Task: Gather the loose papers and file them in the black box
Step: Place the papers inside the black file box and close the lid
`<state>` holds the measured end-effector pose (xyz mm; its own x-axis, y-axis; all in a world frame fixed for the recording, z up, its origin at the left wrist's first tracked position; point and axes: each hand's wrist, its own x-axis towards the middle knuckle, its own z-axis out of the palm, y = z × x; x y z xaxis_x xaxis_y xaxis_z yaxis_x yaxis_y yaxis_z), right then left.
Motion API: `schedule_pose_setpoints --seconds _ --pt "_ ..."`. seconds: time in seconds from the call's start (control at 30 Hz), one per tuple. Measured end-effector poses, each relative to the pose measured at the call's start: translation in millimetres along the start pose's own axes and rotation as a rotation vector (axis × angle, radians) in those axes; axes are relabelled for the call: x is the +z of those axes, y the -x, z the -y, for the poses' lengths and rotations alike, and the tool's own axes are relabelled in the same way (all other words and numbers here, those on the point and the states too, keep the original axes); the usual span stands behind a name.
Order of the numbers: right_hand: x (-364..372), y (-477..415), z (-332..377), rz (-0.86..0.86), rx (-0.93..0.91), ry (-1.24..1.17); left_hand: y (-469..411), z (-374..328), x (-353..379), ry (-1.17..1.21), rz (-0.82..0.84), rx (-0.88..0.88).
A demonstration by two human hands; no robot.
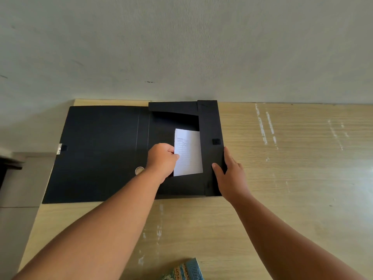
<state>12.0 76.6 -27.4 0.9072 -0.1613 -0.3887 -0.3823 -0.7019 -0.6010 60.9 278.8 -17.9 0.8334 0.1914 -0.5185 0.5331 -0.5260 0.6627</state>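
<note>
The black box (101,150) lies open and flat on the wooden table, its lid spread to the left and its tray on the right. A small stack of white lined papers (188,152) rests inside the tray, partly tucked under the right side flap (210,126). My left hand (162,159) pinches the left edge of the papers. My right hand (230,172) rests on the right flap, thumb on top and fingers along its outer edge.
The light wooden table (292,168) runs up to a pale wall at the back and ends just left of the box lid, with floor beyond. A patterned blue cloth (184,270) peeks in at the bottom edge.
</note>
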Motion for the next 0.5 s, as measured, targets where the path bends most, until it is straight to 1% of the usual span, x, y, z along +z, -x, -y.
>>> schedule_pose_setpoints --seconds 0.07,0.13,0.23,0.3,0.37,0.5 --pt "0.4 1.2 -1.8 -0.006 -0.012 0.003 5.6 -5.6 8.0 -0.028 -0.046 0.019" --pt "1.0 1.1 -2.8 -0.016 -0.018 -0.015 10.8 -11.4 14.8 0.037 -0.055 -0.029" --pt "1.9 1.0 -3.4 -0.026 -0.019 -0.037 14.6 -22.3 20.4 0.291 0.049 -0.157" --pt "2.1 1.0 -3.9 -0.031 -0.025 -0.036 17.4 -27.8 20.8 0.375 0.129 -0.211" --pt "2.2 0.7 -4.4 -0.032 -0.024 -0.036 17.5 -29.9 21.6 0.412 0.187 -0.230" --pt "2.2 1.7 -3.5 -0.037 -0.030 -0.024 18.9 -32.9 21.2 0.369 0.208 -0.225"
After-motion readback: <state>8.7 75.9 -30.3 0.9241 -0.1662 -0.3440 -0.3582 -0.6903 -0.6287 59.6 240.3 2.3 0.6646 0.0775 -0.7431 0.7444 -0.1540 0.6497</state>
